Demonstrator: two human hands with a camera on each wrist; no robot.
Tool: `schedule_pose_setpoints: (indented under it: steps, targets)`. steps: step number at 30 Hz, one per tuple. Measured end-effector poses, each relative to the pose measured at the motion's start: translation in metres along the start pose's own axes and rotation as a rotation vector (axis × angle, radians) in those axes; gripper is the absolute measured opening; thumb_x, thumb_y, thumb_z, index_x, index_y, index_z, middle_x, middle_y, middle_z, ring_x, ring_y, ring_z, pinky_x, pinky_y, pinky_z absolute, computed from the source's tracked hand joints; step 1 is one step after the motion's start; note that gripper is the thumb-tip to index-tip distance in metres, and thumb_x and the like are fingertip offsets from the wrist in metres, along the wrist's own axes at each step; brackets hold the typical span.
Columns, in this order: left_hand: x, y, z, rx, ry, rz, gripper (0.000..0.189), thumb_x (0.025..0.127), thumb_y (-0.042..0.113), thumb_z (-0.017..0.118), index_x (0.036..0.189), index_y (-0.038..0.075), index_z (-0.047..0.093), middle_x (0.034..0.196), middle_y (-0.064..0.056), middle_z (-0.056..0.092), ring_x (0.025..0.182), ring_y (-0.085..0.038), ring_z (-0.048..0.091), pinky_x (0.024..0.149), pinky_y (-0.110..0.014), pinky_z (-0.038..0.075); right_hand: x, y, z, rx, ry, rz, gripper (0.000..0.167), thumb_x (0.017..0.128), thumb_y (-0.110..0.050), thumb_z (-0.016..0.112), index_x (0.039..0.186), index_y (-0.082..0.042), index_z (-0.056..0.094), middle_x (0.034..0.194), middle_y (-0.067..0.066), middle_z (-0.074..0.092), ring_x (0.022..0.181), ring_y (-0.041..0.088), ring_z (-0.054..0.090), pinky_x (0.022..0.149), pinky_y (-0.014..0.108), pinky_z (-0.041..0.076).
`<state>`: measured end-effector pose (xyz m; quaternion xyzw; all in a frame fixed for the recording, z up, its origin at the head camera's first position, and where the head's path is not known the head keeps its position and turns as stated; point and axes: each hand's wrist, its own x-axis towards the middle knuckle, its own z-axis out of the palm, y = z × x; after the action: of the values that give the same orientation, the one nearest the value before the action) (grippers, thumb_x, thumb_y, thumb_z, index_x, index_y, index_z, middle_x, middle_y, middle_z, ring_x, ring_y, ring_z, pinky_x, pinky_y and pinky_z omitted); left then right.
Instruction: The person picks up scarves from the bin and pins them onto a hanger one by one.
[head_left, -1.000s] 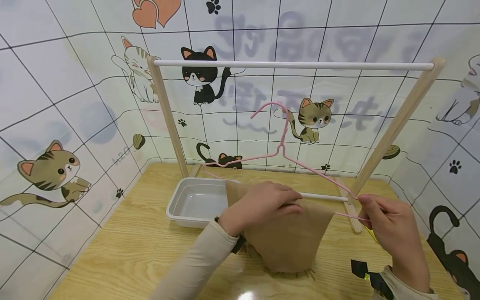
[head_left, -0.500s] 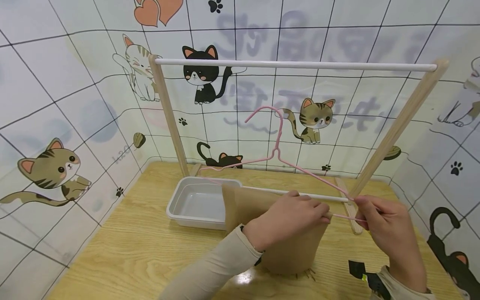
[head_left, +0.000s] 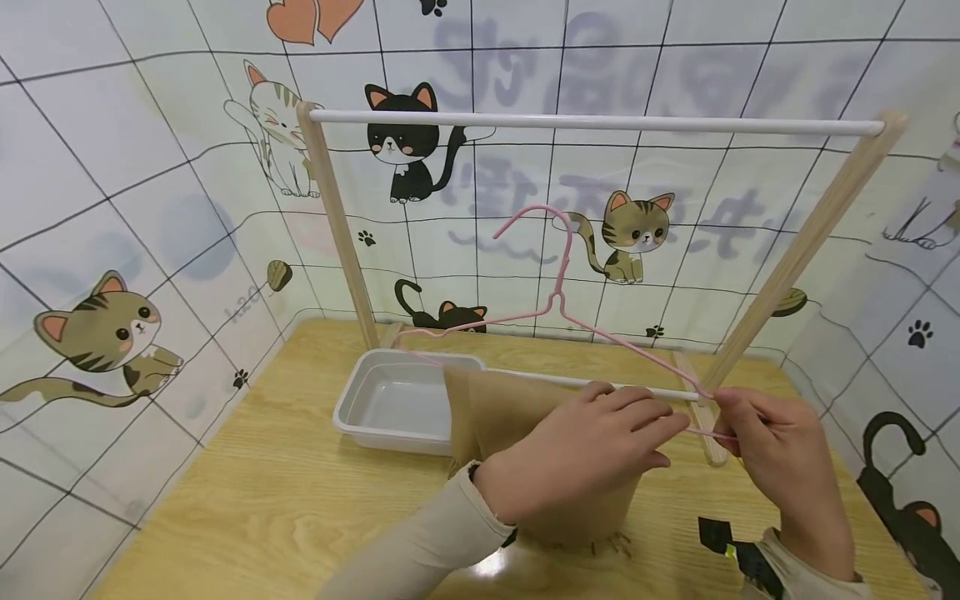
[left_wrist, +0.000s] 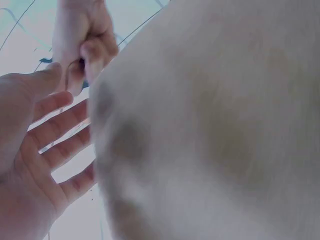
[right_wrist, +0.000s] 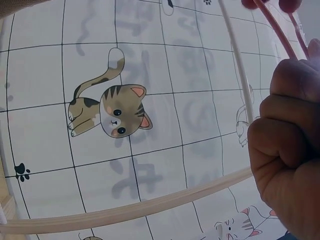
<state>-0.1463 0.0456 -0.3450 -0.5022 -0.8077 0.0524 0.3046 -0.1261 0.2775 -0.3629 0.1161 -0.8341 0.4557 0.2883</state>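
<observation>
A brown scarf [head_left: 498, 408] with a fringed lower edge hangs folded over the bottom bar of a pink clothes hanger [head_left: 557, 302]. My right hand [head_left: 783, 454] grips the hanger's right corner with curled fingers, holding it up with the hook on top. Across the scarf's upper right part lies my left hand [head_left: 581, 454], its fingers extended toward the right hand. The left wrist view shows the left palm [left_wrist: 30, 175] with loosely extended fingers, beside a large blurred stretch of cloth [left_wrist: 215, 125]. Some of the scarf's right side is hidden behind the left hand.
Behind the hanger stands a rack with wooden legs [head_left: 806, 250], a white top rail [head_left: 600, 122] and a lower white bar [head_left: 540, 377]. A white plastic basin [head_left: 397, 440] sits left of the scarf on the wooden table [head_left: 247, 492]. A cat-print sheet [head_left: 510, 75] surrounds it.
My left hand has slid right along the scarf's top edge toward the right hand, its fingers now more spread. The right hand keeps its grip; the hanger has shifted slightly left.
</observation>
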Motion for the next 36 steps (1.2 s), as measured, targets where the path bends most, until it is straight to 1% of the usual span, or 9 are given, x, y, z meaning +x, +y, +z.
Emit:
schedule_pose_setpoints:
  steps: [5,8,12,15,17,24,31,34,36]
  targets:
    - [-0.014,-0.012,-0.013,-0.048,0.105,-0.044,0.037,0.106,0.044,0.053,0.137,0.025,0.060,0.132,0.013,0.064,0.128,-0.009,0.056,0.101,-0.028,0.049,0.002,0.001,0.000,-0.009,0.005,0.013,0.039,0.101,0.000,0.059,0.064,-0.012,0.061,0.051,-0.011,0.045,0.041,0.006,0.031,0.036,0.025,0.023]
    - [-0.019,-0.019,-0.019,-0.035,0.156,-0.057,0.038,0.105,0.045,0.054,0.136,0.025,0.063,0.128,0.013,0.066,0.125,-0.008,0.058,0.101,-0.027,0.050,0.002,0.001,0.000,-0.005,0.009,0.014,0.037,0.101,0.000,0.059,0.066,-0.011,0.062,0.052,-0.011,0.046,0.042,0.006,0.032,0.037,0.027,0.023]
    - [-0.026,-0.028,-0.023,0.008,0.208,-0.065,0.038,0.106,0.046,0.053,0.132,0.023,0.067,0.124,0.012,0.069,0.121,-0.007,0.061,0.102,-0.026,0.050,0.002,0.000,0.001,-0.016,0.016,0.021,0.038,0.101,-0.001,0.059,0.064,-0.011,0.061,0.052,-0.012,0.045,0.043,0.006,0.033,0.038,0.028,0.023]
    - [-0.032,-0.035,-0.024,0.001,0.255,-0.080,0.036,0.104,0.043,0.057,0.129,0.020,0.069,0.121,0.010,0.071,0.118,-0.008,0.063,0.102,-0.026,0.050,0.001,0.000,0.000,-0.042,0.016,0.032,0.039,0.102,-0.003,0.059,0.064,-0.011,0.060,0.052,-0.011,0.045,0.044,0.007,0.033,0.038,0.029,0.023]
    - [-0.037,-0.039,-0.026,-0.034,0.283,-0.095,0.035,0.103,0.040,0.061,0.128,0.017,0.070,0.120,0.008,0.073,0.117,-0.010,0.064,0.102,-0.026,0.050,0.000,0.000,0.000,-0.052,0.016,0.038,0.038,0.102,-0.004,0.059,0.065,-0.010,0.060,0.053,-0.010,0.045,0.045,0.008,0.034,0.038,0.029,0.024]
    - [-0.054,-0.057,-0.032,-0.159,0.330,-0.177,0.033,0.100,0.032,0.068,0.124,0.011,0.071,0.118,0.001,0.073,0.119,-0.018,0.064,0.108,-0.030,0.047,0.000,0.002,0.000,-0.045,0.021,0.027,0.038,0.103,-0.003,0.058,0.065,-0.008,0.061,0.053,-0.010,0.045,0.045,0.008,0.034,0.038,0.029,0.024]
    - [-0.075,-0.081,-0.035,-0.181,0.441,-0.259,0.038,0.092,0.032,0.077,0.120,0.006,0.072,0.115,-0.006,0.074,0.114,-0.024,0.066,0.106,-0.037,0.050,-0.001,0.005,-0.001,0.000,0.029,0.000,0.040,0.102,0.001,0.057,0.064,-0.010,0.060,0.052,-0.011,0.043,0.043,0.006,0.031,0.037,0.027,0.023]
    - [-0.087,-0.093,-0.037,-0.195,0.455,-0.305,0.040,0.091,0.031,0.078,0.120,0.004,0.071,0.115,-0.009,0.073,0.112,-0.027,0.066,0.103,-0.041,0.052,-0.001,0.005,-0.002,0.000,0.037,0.003,0.040,0.102,0.001,0.057,0.064,-0.010,0.060,0.052,-0.011,0.043,0.043,0.005,0.031,0.037,0.027,0.023]
    - [-0.094,-0.100,-0.038,-0.217,0.448,-0.335,0.041,0.091,0.030,0.078,0.122,0.004,0.070,0.117,-0.009,0.071,0.112,-0.028,0.065,0.102,-0.042,0.052,-0.001,0.005,-0.003,-0.001,0.042,0.011,0.040,0.102,0.001,0.057,0.064,-0.010,0.060,0.052,-0.012,0.043,0.043,0.005,0.031,0.036,0.027,0.022]
